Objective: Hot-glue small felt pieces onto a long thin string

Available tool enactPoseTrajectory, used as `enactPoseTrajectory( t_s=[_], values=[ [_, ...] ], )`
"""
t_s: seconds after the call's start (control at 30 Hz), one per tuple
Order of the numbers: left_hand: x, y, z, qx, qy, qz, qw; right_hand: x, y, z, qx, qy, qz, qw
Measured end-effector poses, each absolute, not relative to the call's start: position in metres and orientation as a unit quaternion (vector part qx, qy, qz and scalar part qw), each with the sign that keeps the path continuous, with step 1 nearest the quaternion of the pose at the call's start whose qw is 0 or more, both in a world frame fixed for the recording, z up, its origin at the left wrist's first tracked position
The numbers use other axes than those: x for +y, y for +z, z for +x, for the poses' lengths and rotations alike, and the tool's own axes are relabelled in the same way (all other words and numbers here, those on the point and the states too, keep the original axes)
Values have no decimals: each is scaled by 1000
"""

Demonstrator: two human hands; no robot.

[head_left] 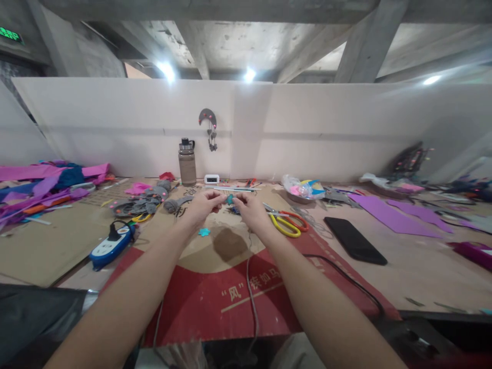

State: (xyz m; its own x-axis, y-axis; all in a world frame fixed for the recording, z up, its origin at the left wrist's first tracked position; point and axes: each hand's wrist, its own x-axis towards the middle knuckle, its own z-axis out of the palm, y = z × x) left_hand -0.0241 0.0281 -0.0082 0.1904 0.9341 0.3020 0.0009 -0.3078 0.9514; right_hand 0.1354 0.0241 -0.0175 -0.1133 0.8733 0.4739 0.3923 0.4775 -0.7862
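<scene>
Over the cardboard, my left hand [208, 206] and my right hand [250, 207] meet with fingers pinched. Between their fingertips is a small teal piece [229, 199], which looks like felt; its exact shape is too small to make out. A turquoise flower-shaped cutout [204, 232] lies on the cardboard below my left hand. To the right of my right hand rest scissors with yellow handles [286, 225] and others with red-orange handles [295, 220]. A thin grey cord [251, 287] runs down the cardboard below my right hand.
A blue-and-white power strip [111, 247] sits left, a black phone [354, 240] right. Behind stand a water bottle [187, 163] and a small white digital display [211, 179]. Purple felt [392, 215] lies right; coloured scraps [49, 184] pile up left. A grey moon ornament [208, 117] hangs on the partition.
</scene>
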Motion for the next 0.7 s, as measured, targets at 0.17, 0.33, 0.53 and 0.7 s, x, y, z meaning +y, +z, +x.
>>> enactPoseTrajectory(
  t_s=[0.17,0.33,0.53,0.7],
  values=[
    [25,-2,-25,377,467,633,489,23,-12,141,-721,195,-464,476],
    [23,5,-32,407,446,683,411,19,-9,141,-773,128,-451,428],
    [18,8,-35,409,392,744,355,16,-12,139,-804,106,-422,405],
    [23,2,-34,432,426,702,372,20,-16,138,-764,183,-424,451]
  ],
)
